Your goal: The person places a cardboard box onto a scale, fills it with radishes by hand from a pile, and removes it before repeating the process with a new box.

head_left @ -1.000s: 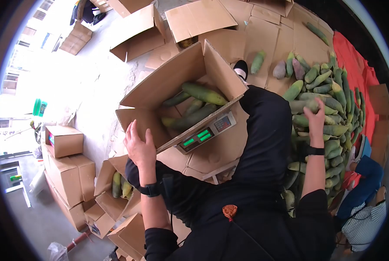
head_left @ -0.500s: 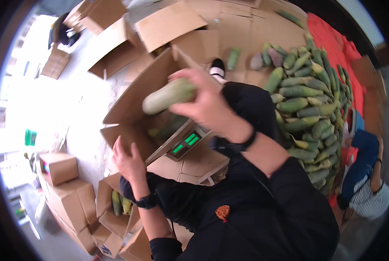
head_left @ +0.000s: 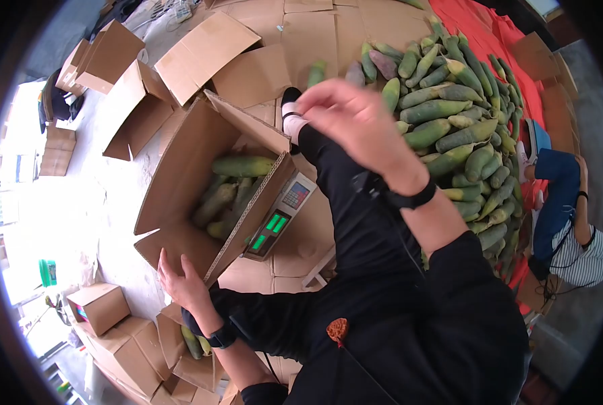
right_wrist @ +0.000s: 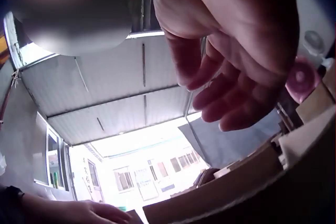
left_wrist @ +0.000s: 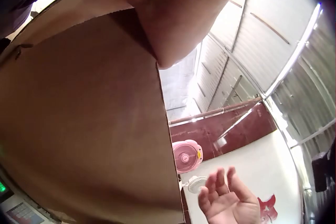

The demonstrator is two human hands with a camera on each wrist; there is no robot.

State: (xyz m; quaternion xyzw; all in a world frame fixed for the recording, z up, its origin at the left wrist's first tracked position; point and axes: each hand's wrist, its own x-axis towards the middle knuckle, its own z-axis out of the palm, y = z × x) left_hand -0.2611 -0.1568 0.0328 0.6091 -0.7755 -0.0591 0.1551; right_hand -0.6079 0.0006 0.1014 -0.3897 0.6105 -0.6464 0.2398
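In the head view my left hand [head_left: 183,287] rests at the near left edge of an open cardboard box [head_left: 175,260], fingers straight and spread. Inside the box lie several long green radishes [head_left: 244,166]. Box and scale [head_left: 274,226] stand close together, its green display lit. My right hand [head_left: 359,125], blurred, is raised above my knee, between the box and a large radish heap [head_left: 450,135]. Nothing shows in its loosely bent fingers in the right wrist view. The left wrist view shows the box wall [left_wrist: 89,124] filling the left side.
Other cardboard boxes [head_left: 116,324] are stacked at the left, one holding radishes [head_left: 192,343]. More open boxes [head_left: 139,111] stand at the back. A red cloth [head_left: 477,30] lies behind the heap. Another person [head_left: 578,233] is at the right. A pink fan [left_wrist: 186,157] shows behind the box.
My right hand took a radish from the heap, carried it left over the box and let it go inside. Now it is back to the right without it. My left hand stays at the box edge.
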